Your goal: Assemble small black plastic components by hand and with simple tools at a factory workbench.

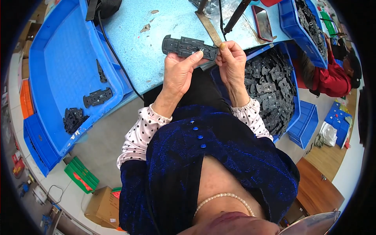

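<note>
My left hand [179, 74] is closed around a long black plastic toy car chassis [184, 46], its thumb lying across the upper face near the right end. My right hand [233, 62] pinches that same right end between thumb and fingers. Whether a smaller part is also in the right fingertips is hidden. The chassis is held level over the front edge of the light-blue table [133, 39]. To the left, a large blue tray [58, 43] holds a few similar black chassis [98, 97], some stacked in its near corner.
Right of my lap, a blue crate [296, 105] is heaped with black chassis. Another filled blue bin [290, 17] stands on the table's right side, near a red-edged phone [262, 23]. A black cable [113, 51] runs beside the tray. A person in red [333, 78] is at the far right.
</note>
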Available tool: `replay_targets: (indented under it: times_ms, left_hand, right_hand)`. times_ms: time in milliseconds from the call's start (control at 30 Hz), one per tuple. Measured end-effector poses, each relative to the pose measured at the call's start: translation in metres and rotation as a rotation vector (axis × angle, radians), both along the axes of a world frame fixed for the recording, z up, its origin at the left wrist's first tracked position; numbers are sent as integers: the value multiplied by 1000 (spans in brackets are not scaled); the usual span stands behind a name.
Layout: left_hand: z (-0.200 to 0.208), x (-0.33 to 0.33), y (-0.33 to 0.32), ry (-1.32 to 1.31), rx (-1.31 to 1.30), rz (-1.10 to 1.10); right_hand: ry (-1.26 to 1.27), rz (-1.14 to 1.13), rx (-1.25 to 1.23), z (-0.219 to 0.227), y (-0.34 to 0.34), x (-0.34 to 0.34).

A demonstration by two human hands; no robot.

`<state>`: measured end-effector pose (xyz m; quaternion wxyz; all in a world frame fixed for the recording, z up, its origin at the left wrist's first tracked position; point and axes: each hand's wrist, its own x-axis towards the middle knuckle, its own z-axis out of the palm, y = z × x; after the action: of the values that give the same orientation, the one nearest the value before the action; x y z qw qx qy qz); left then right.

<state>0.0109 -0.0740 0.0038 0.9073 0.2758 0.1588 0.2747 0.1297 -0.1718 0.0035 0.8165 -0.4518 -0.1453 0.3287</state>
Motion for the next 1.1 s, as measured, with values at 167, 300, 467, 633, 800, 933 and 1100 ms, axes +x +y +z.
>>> replay_targets:
  times_ms: [167, 300, 467, 633, 800, 933, 1100]
  left_hand:
    - [-1, 0, -4, 34, 76, 39]
    - [0, -2, -6, 54, 203, 80]
    - [14, -10, -9, 112, 405, 59]
    - [39, -5, -9, -31, 334, 58]
    - [31, 1, 11, -84, 652, 85]
    - [26, 2, 16, -136, 575, 61]
    - [25, 4, 19, -140, 445, 62]
  right_hand:
    - [-148, -43, -33, -3, -2, 0]
    - [-229, -55, -86, -1, -6, 0]
    - [-168, -16, -43, 4, -11, -1]
    - [-133, -5, 3, 27, -9, -4]
    - [-315, 44, 164, 25, 4, 8]
    - [-389, 37, 188, 26, 12, 14]
    - [-377, 5, 152, 26, 17, 12]
